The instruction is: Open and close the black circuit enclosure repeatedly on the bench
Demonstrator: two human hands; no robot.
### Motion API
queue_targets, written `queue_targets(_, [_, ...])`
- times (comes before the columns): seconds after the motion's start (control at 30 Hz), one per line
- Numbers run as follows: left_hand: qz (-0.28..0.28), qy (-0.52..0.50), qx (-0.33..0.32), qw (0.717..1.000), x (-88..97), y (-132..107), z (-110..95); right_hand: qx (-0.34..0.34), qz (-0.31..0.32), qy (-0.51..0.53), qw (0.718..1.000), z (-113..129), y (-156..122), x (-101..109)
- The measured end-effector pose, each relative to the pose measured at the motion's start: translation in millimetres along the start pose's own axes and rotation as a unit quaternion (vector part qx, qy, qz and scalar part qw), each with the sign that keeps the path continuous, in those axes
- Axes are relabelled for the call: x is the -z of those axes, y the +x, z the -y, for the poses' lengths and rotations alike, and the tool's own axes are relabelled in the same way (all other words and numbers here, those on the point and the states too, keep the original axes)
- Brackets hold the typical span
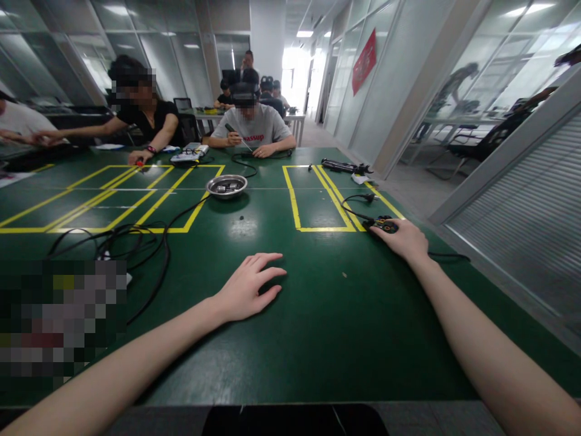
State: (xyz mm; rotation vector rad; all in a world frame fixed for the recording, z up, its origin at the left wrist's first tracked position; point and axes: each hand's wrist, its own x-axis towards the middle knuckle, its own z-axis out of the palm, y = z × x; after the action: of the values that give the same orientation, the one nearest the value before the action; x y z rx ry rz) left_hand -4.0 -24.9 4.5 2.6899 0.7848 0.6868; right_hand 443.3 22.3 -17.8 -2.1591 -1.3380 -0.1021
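My left hand [247,287] rests low over the green tabletop, palm down and fingers apart, holding nothing. At the right, my right hand [407,239] grips a small dark device [385,224] with coloured parts showing on it; its exact kind is not clear. My palm and thumb cover part of the device. A black cable with a plug [370,197] lies just beyond it, close to the yellow tape lines. Between the taped areas stands a round metal bowl [227,188] with shiny metal pieces inside.
Black cables [166,260] lie coiled on the left beside a blurred-out patch. A black folded tool-like object [345,166] and a crumpled white scrap [361,179] lie at the far right. Across the green table [290,357], a person in grey [261,124] holds a screwdriver [232,130]; another reaches in, left.
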Motion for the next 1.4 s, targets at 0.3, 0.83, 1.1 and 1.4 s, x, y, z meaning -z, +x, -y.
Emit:
queue_targets(0.3, [-0.001, 0.005, 0.002, 1.000, -1.0, 1.9, 0.2, 0.220, 0.136, 0.075, 0.963, 80.6, -55.0, -9.3])
queue_targets(0.83, [-0.048, -0.012, -0.060, 0.997, 1.4, 3.0, -1.1, 0.479, 0.306, 0.191, 0.800, 149.9, -143.0, 14.2])
queue_targets(1.1, [-0.042, 0.033, -0.011, 0.999, -3.0, 3.6, 0.6, 0.464, 0.222, 0.110, 0.851, 146.7, -143.0, 7.2])
queue_targets(1.4, [-0.041, 0.038, -0.009, 0.998, -6.0, 1.3, 3.1, 0.462, 0.237, 0.079, 0.851, 151.5, -143.6, 16.7])
